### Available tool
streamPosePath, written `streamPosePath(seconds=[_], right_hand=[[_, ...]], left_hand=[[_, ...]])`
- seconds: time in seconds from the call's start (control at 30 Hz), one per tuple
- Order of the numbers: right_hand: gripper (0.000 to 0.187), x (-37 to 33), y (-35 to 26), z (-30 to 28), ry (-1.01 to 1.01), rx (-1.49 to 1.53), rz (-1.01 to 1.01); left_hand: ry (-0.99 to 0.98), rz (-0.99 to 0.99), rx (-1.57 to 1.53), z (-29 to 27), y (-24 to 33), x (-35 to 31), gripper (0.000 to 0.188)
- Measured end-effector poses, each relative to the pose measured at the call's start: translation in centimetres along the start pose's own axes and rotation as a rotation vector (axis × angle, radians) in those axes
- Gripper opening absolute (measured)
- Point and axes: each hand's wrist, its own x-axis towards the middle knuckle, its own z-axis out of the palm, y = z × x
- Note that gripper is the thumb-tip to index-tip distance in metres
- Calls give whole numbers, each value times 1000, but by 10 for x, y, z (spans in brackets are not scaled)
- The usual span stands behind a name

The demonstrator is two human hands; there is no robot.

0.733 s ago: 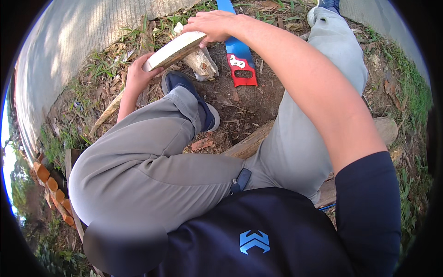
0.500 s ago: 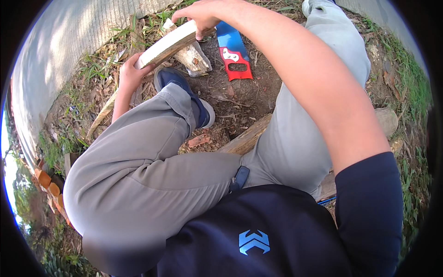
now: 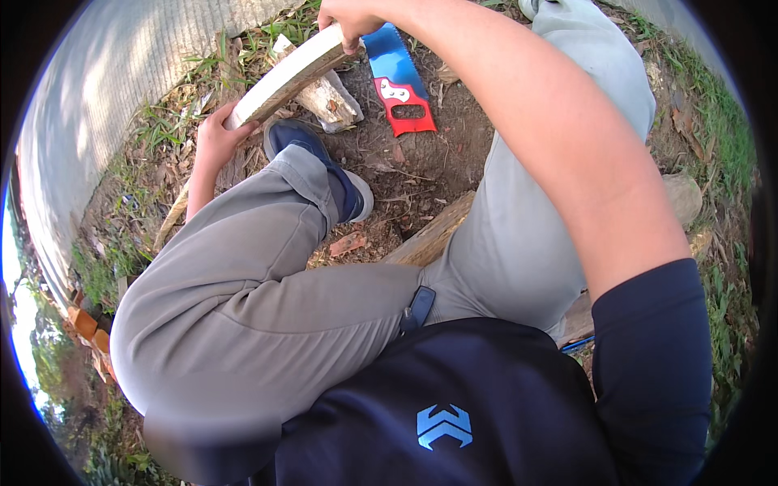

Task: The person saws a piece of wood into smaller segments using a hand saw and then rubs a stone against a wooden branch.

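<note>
Wood piece (image 3: 282, 76): upper left of the frame, slanting between both grips.
Left grip (image 3: 217, 139): clasped on its lower-left end.
Right grip (image 3: 351, 18): grasping its upper-right end, near the frame's top edge.
Saw (image 3: 395, 66): upper centre, below the right grip.

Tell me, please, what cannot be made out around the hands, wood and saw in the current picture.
All in the head view:
- Right hand: partly cut off by the top edge.
- Left hand: some fingers hidden by the wood.
- Saw: far end of its blade hidden around the right hand and forearm.
- Wood: underside turned from the camera.
</note>
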Motion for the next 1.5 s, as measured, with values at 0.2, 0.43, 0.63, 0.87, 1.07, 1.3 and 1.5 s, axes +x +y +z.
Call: streamPosePath(seconds=[0.2, 0.43, 0.63, 0.87, 1.07, 1.3, 1.5], right_hand=[[54, 22, -4, -3, 40, 240, 199], [38, 35, -7, 4, -115, 249, 312], [28, -9, -24, -13, 24, 177, 210], [35, -18, -26, -25, -103, 326, 235], [30, -13, -30, -32, 171, 120, 179], [49, -11, -58, -14, -55, -127, -3], [44, -16, -29, 33, 224, -259, -98]], left_hand=[[126, 52, 44, 24, -19, -3, 60], [109, -1, 117, 24, -12, 4, 64], [109, -22, 119, 25, -20, 4, 66], [98, -27, 101, 24, -23, 5, 65], [101, -22, 113, 27, -19, 6, 64], [127, -30, 141, 29, -33, -2, 65], [128, 61, 23, 20, -8, -2, 67]])
